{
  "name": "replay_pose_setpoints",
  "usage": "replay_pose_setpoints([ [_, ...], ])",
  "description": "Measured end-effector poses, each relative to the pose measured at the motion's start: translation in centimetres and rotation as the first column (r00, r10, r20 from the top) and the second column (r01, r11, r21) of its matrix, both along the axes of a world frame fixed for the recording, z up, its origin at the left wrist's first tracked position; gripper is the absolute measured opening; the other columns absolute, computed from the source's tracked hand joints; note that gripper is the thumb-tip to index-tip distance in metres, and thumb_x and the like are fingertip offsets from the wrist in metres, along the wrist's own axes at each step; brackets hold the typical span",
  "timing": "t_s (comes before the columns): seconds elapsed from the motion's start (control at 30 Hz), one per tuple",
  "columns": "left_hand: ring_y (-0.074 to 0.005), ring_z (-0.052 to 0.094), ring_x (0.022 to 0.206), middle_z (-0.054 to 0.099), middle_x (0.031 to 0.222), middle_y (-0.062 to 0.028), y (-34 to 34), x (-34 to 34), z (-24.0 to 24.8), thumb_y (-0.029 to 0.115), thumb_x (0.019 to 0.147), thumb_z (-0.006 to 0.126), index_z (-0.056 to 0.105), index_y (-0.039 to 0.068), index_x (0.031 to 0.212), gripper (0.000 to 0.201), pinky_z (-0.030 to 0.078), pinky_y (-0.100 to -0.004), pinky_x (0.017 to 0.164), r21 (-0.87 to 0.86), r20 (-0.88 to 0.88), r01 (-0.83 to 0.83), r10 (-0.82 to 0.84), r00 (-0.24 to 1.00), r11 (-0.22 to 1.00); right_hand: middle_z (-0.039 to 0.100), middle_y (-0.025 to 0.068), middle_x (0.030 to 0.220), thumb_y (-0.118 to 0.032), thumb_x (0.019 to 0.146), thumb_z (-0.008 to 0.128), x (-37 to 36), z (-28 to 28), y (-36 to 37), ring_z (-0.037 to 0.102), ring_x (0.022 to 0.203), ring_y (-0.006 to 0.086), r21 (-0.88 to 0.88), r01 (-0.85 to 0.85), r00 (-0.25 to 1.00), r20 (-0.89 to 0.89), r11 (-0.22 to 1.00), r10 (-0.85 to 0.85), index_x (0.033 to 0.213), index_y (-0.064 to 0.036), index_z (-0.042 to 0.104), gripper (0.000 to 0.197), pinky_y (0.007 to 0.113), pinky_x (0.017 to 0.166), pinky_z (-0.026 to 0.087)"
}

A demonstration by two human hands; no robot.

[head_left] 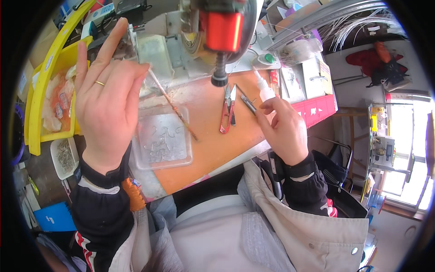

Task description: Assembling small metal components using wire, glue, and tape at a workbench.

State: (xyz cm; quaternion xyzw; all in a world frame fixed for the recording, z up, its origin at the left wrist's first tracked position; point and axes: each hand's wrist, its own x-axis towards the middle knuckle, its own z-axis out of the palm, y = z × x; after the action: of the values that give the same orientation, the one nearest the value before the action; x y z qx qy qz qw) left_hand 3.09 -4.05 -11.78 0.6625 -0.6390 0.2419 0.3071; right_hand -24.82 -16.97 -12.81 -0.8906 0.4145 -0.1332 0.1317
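Pinching a thin rod (172,105) in left hand (106,97) fingers, long axis slanting toward lower right, while right hand (281,129) fingers are gripping a small white bottle (264,88) at centre.

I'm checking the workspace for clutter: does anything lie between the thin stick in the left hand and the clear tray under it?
Nothing visible does. The thin stick, pinched by the left hand, slants down over the clear tray with open space beneath.

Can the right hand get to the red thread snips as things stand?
Probably yes: the red thread snips lie bare on the orange worktop beside the right hand, but that hand already grips a white squeeze bottle.
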Motion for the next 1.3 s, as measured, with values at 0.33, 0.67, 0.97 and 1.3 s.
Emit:
replay_pose_setpoints([
  [0.33,-0.0278,0.059,0.119,0.07,0.1,-0.0123,-0.1,-0.4,0.3,0.003,0.082,0.066,0.063,0.006,0.078,0.006,0.032,-0.0536,0.11,-0.009,0.0,-0.03,0.03,1.0,1.0,0.065,0.0077,0.089,-0.02,0.083,0.07,0.6,0.3,0.2,0.062,0.063,0.0246,-0.01,-0.008,0.995,-0.103,1.0,0.007,0.101,-0.0073,0.062,0.024,0.035,0.057,0.048],
  [0.67,-0.0288,0.057,0.123,0.068,0.091,-0.0111,0.1,-0.6,0.5,0.002,0.083,0.065,0.063,0.006,0.08,0.006,0.029,-0.053,0.112,-0.001,-0.047,-0.02,0.02,0.999,1.0,0.064,0.0127,0.092,-0.019,0.089,0.062,-0.6,-0.1,-0.2,0.065,0.076,0.032,0.016,-0.09,0.941,-0.327,0.996,0.09,0.116,-0.0075,0.051,0.031,0.042,0.064,0.051],
  [0.97,-0.0283,0.057,0.123,0.069,0.097,-0.012,0.2,-0.6,0.5,0.002,0.083,0.066,0.062,0.006,0.08,0.006,0.028,-0.0519,0.112,0.004,-0.05,-0.024,0.024,0.998,1.0,0.067,0.0116,0.087,-0.004,0.092,0.049,-2.2,1.5,0.8,0.061,0.064,0.0164,0.873,-0.385,0.701,0.488,0.3,-0.521,0.119,0.0045,0.056,0.03,0.025,0.055,0.046],
  [1.3,-0.0296,0.057,0.122,0.065,0.083,-0.0097,-0.1,-0.7,1.0,0.0,0.081,0.065,0.061,0.006,0.08,0.007,0.03,-0.0554,0.11,-0.009,-0.089,0.02,-0.02,0.996,1.0,0.066,0.0125,0.078,-0.014,0.1,0.051,0.7,3.5,1.1,0.062,0.058,0.0196,0.551,-0.825,0.423,0.749,0.125,-0.509,0.117,0.0037,0.049,0.025,0.027,0.053,0.049],
])
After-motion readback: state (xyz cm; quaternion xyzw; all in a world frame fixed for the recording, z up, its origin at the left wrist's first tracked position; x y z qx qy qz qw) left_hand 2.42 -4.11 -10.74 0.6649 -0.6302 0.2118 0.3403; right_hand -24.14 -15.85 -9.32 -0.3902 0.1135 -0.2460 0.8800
